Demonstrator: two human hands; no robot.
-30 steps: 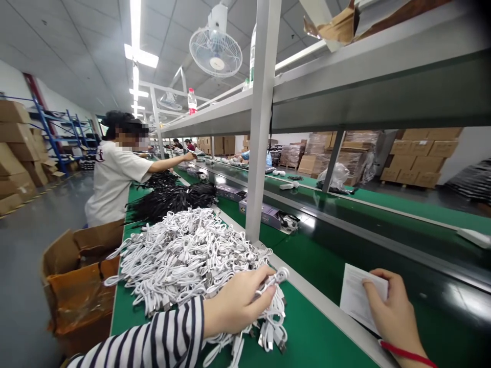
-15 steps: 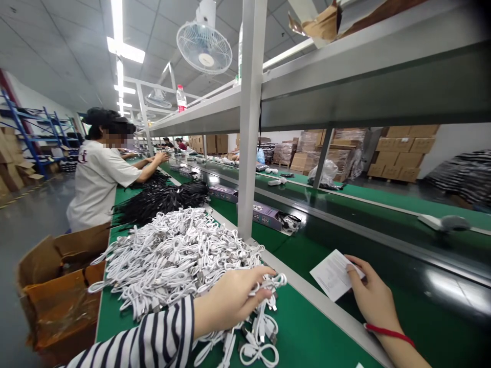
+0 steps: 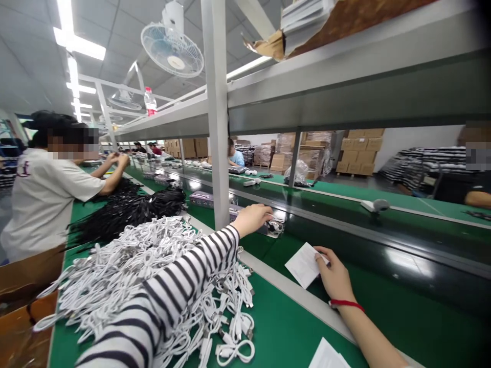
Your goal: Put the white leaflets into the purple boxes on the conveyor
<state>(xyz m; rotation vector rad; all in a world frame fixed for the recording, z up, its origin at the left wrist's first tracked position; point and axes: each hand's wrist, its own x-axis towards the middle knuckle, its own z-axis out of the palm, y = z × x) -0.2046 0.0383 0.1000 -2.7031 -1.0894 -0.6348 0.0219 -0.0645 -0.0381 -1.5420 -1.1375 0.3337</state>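
My left hand (image 3: 253,220), in a striped sleeve, reaches past the metal post over an open purple box (image 3: 274,225) on the dark belt. Its fingers are bent together around something white, probably a bundled cable. My right hand (image 3: 334,273), with a red band at the wrist, pinches a folded white paper (image 3: 306,265) above the belt's near edge. Beneath my left forearm spreads a large pile of white cables (image 3: 130,266) on the green table. More white paper (image 3: 328,355) lies at the bottom edge.
Black cables (image 3: 130,209) are heaped beyond the white ones. A co-worker in a white shirt (image 3: 42,194) works at the left. The metal post (image 3: 218,128) and overhead shelf (image 3: 345,87) stand close. Another purple box (image 3: 201,199) sits behind the post.
My left hand has moved from above the white cable pile forward to the open box. My right hand still holds the paper. The view has turned right, showing another person at the right edge.
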